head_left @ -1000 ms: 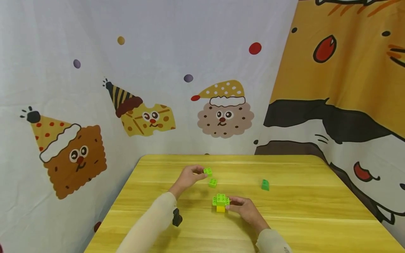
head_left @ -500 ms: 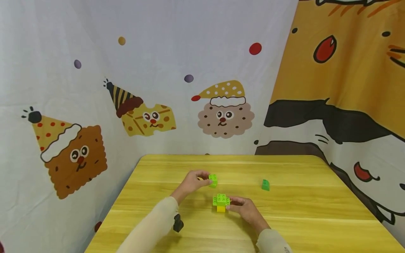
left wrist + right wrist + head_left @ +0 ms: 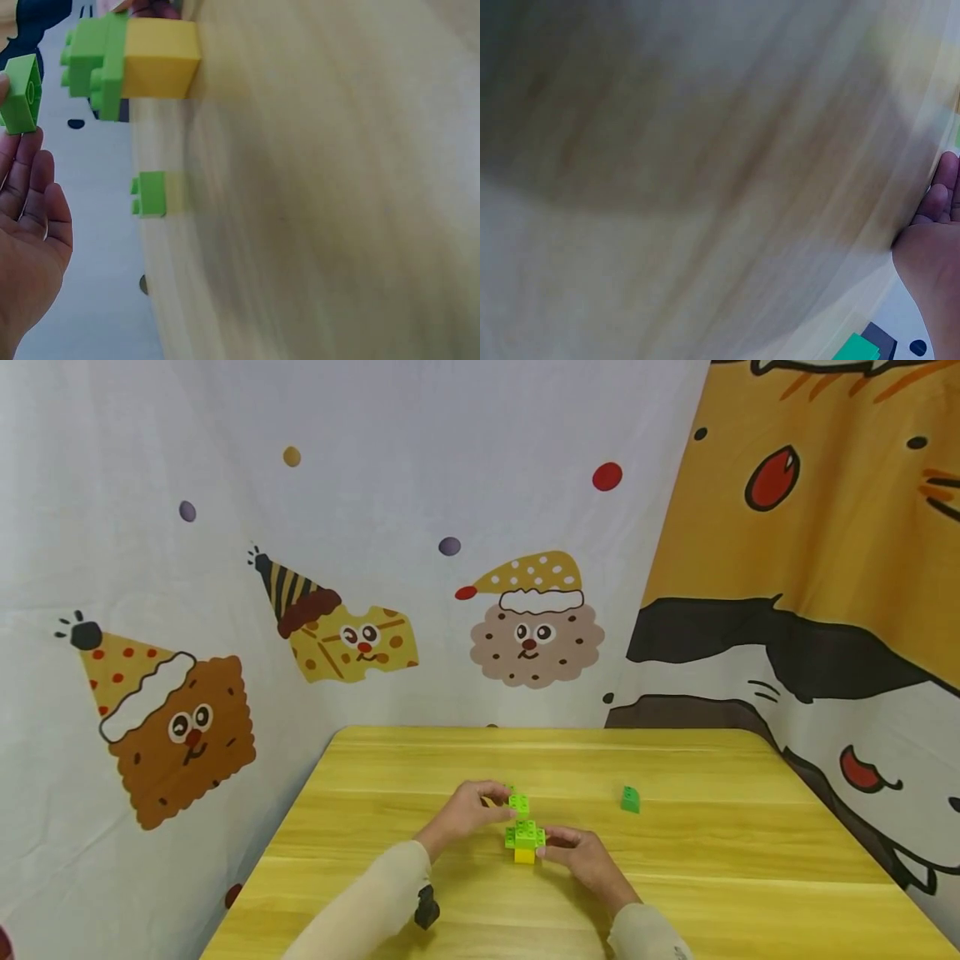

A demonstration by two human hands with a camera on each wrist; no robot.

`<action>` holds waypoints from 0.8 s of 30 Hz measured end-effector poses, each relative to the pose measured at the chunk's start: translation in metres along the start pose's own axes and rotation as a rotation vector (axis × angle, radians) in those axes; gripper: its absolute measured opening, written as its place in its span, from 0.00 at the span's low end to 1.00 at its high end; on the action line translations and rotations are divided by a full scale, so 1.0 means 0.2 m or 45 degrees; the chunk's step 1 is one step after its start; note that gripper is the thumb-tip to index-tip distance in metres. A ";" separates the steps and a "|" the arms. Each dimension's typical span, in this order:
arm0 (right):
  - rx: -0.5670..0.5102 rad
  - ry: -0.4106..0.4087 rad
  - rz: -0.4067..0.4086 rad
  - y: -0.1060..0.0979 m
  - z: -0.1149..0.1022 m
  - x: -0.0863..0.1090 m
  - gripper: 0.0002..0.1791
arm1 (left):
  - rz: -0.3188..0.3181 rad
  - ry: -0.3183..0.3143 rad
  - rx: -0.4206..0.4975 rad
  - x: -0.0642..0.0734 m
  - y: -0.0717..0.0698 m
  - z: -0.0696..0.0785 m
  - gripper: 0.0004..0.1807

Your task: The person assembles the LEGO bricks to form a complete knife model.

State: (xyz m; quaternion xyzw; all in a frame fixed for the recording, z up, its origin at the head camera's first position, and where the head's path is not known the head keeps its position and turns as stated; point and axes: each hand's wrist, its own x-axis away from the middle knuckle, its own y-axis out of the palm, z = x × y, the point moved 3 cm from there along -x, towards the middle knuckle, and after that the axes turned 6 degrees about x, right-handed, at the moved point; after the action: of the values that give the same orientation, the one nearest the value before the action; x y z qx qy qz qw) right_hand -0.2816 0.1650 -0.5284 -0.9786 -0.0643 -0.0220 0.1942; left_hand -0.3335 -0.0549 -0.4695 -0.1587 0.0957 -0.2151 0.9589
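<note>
My left hand [image 3: 471,810] pinches a lime-green toy building brick [image 3: 519,804] between thumb and fingers, just above a small brick stack [image 3: 526,836]. In the left wrist view the held brick [image 3: 21,96] is tilted, its hollow underside partly showing, and stands apart from the stack. A yellow brick [image 3: 161,58] forms the stack's base on the table, with lime-green bricks above it. My right hand [image 3: 587,862] holds the stack at its right side by thumb and fingertips. Behind the left fingertips, a loose lime-green brick [image 3: 152,193] is mostly hidden from the head view.
A darker green brick [image 3: 630,799] with a sloped side sits on the wooden table [image 3: 720,860], right of and behind the stack. Beyond the table's far edge hangs a white cloth [image 3: 420,460] printed with cartoons. A black device [image 3: 427,907] is at the left wrist.
My left hand has brought the held brick toward me and slightly right, from beside the loose lime-green brick to over the stack. My right hand and the stack have stayed in place.
</note>
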 end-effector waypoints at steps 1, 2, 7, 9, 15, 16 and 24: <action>-0.002 0.001 -0.002 0.00 0.00 0.00 0.25 | -0.002 -0.008 -0.006 0.00 0.01 -0.01 0.14; -0.002 0.001 -0.002 0.00 0.00 0.00 0.25 | -0.002 -0.016 -0.012 0.01 0.01 -0.01 0.15; -0.001 -0.003 -0.007 0.00 0.00 0.00 0.25 | 0.001 -0.013 -0.041 0.03 0.04 -0.02 0.17; -0.003 -0.010 -0.010 0.00 0.00 0.00 0.25 | -0.004 -0.006 -0.050 0.03 0.05 -0.03 0.17; 0.002 -0.020 -0.003 0.00 0.01 -0.01 0.25 | -0.030 0.021 -0.044 0.03 0.07 -0.04 0.14; 0.006 -0.020 0.000 0.00 0.01 -0.01 0.25 | -0.035 0.026 -0.044 0.03 0.07 -0.04 0.14; -0.011 -0.018 -0.006 0.00 0.02 -0.01 0.26 | -0.041 0.044 -0.089 0.04 0.09 -0.05 0.12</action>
State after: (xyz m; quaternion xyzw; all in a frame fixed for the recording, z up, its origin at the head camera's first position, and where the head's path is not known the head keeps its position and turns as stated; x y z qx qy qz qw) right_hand -0.2834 0.1667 -0.5323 -0.9794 -0.0677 -0.0159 0.1894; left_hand -0.3219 -0.0460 -0.4853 -0.1900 0.1170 -0.2296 0.9474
